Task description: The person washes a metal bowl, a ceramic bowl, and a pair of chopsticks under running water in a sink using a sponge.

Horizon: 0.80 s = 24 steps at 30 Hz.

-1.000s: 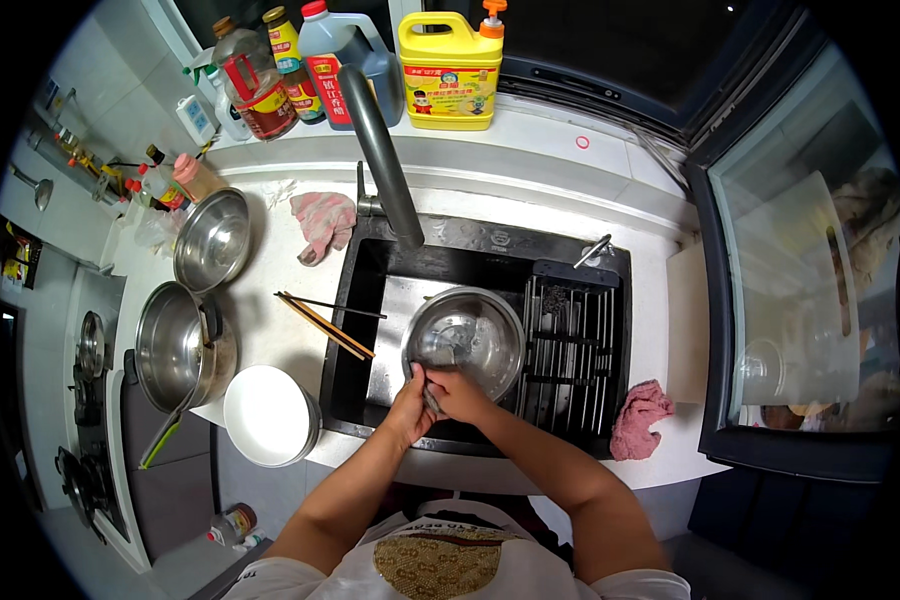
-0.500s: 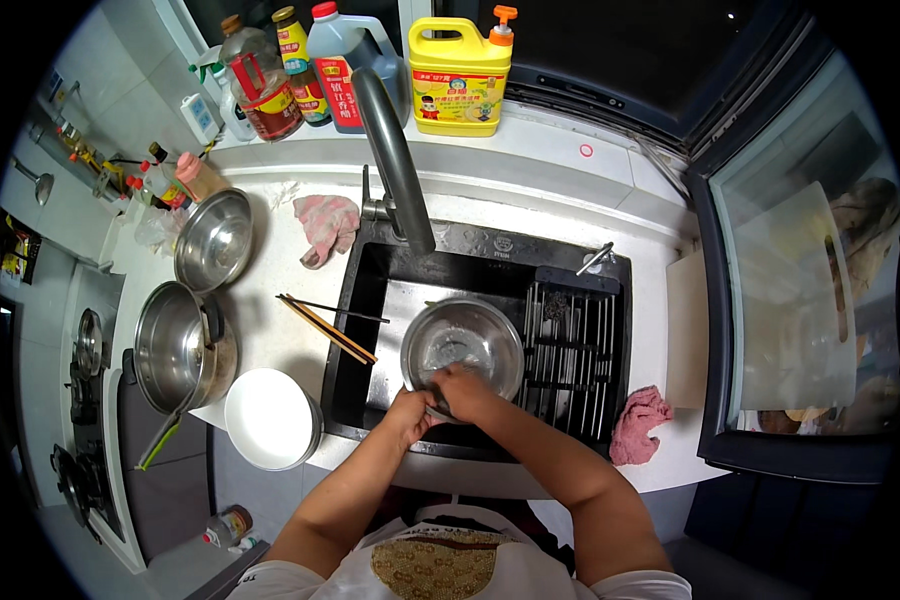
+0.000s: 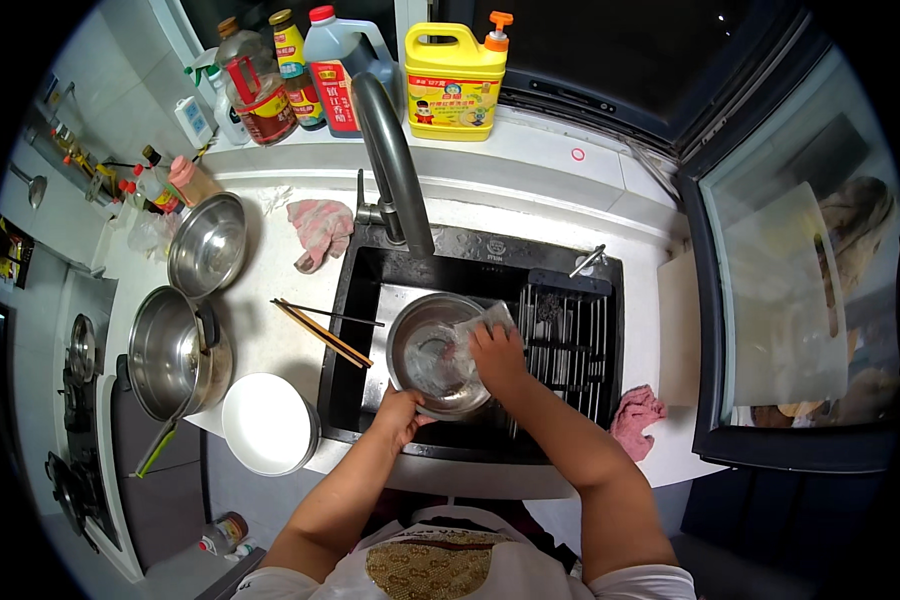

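A stainless steel bowl (image 3: 435, 345) is held over the black sink (image 3: 370, 270), with a wet, whitish film inside it. My left hand (image 3: 400, 415) grips its near-left rim, fingers closed around the edge. At the bowl's right rim, my right hand (image 3: 497, 355) presses a thin, pale grey cloth (image 3: 500, 317) against the inner wall. The fingers bend over the cloth, and part of it sticks out past the rim. Above the sink's far edge arches a dark grey faucet (image 3: 395, 170).
Chopsticks (image 3: 322, 332) lie across the sink's left edge. White bowls (image 3: 267, 425), a steel pot (image 3: 170, 350) and a steel basin (image 3: 208, 245) stand on the left counter. A black drying rack (image 3: 570, 350) fills the sink's right side. Pink rags (image 3: 320, 235) and a yellow jug (image 3: 453, 85) sit around it.
My right hand has moved from the bowl's near inside to its right rim, bringing the cloth into sight. The left hand still grips the near-left rim.
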Motion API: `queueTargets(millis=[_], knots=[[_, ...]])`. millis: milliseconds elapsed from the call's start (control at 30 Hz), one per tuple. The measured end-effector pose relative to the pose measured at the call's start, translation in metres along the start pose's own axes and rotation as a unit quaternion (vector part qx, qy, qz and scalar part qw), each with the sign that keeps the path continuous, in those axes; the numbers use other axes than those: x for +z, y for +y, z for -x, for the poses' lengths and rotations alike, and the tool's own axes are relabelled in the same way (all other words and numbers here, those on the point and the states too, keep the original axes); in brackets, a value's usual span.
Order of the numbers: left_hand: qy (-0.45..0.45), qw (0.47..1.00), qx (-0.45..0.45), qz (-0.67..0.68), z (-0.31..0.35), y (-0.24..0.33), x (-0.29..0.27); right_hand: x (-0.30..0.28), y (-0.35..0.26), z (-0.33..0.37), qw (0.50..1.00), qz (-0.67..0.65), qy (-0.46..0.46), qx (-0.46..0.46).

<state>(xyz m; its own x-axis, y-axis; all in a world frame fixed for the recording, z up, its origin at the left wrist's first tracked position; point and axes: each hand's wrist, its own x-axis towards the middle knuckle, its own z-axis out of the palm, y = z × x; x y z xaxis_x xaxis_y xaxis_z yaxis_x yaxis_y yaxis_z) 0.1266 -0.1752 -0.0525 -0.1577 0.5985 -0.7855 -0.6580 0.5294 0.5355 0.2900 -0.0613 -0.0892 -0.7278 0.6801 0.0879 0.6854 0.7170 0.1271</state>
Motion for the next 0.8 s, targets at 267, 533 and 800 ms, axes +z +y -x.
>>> queueTargets(millis=[267, 533, 800], knots=[[0.022, 0.997, 0.068, 0.023, -0.016, 0.006, -0.006, -0.038, -0.056, 0.041, 0.955, -0.298, 0.006, -0.001], [-0.027, 0.997, -0.074, -0.018, -0.028, 0.007, -0.033, -0.007, 0.012, 0.055, 0.973, -0.166, 0.047, -0.15], [0.039, 0.998, 0.029, -0.048, -0.014, -0.015, -0.008, -0.027, -0.014, 0.042, 0.945, -0.243, 0.076, -0.205]])
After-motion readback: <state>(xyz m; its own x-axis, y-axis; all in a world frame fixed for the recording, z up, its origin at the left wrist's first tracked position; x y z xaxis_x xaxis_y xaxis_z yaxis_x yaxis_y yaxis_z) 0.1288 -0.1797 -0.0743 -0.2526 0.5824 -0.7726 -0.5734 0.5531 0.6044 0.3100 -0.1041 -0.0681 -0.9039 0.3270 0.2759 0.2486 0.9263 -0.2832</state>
